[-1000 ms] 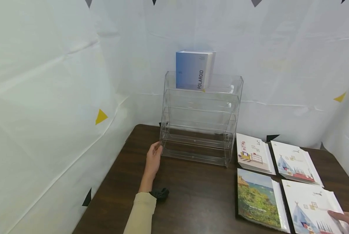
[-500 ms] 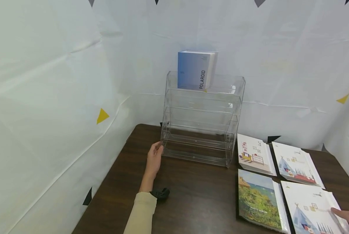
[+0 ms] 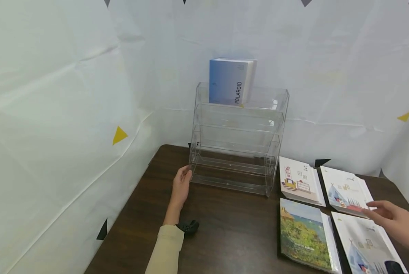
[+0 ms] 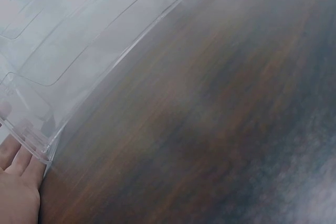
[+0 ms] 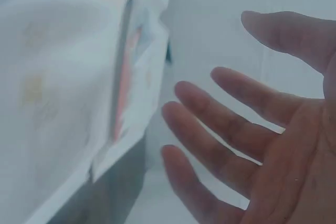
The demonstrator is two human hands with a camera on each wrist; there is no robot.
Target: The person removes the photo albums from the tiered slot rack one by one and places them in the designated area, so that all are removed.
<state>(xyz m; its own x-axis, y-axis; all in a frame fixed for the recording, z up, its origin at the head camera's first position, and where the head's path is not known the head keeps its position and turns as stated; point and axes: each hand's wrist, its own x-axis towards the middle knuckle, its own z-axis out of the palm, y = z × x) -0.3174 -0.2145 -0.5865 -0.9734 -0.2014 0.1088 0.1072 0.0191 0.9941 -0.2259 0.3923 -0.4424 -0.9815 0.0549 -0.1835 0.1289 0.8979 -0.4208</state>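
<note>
A clear acrylic tiered rack (image 3: pixel 237 137) stands upright on the dark wooden table. On its top tier sits a blue and white POLAROID album (image 3: pixel 226 82). My left hand (image 3: pixel 181 185) holds the rack's lower left side edge; in the left wrist view, its fingers (image 4: pixel 21 163) meet the lower corner. Over the photo albums at the right hovers my right hand (image 3: pixel 394 220), fingers spread and nothing held. Its fingertips are near the back right white tent-picture album (image 3: pixel 343 188); contact cannot be told. Beneath the wrist lies the front right white tent-picture album (image 3: pixel 362 238).
Beside the rack lies a white album with a yellow armchair picture (image 3: pixel 298 180). In front of it is a landscape-covered photo album (image 3: pixel 302 232). White sheeting (image 3: pixel 328 76) hangs behind the table and at both sides. The brown tabletop (image 3: pixel 232 228) extends before the rack.
My right hand has lifted off the front right album and moved away from me toward the back right album. My left hand stays at the rack's side.
</note>
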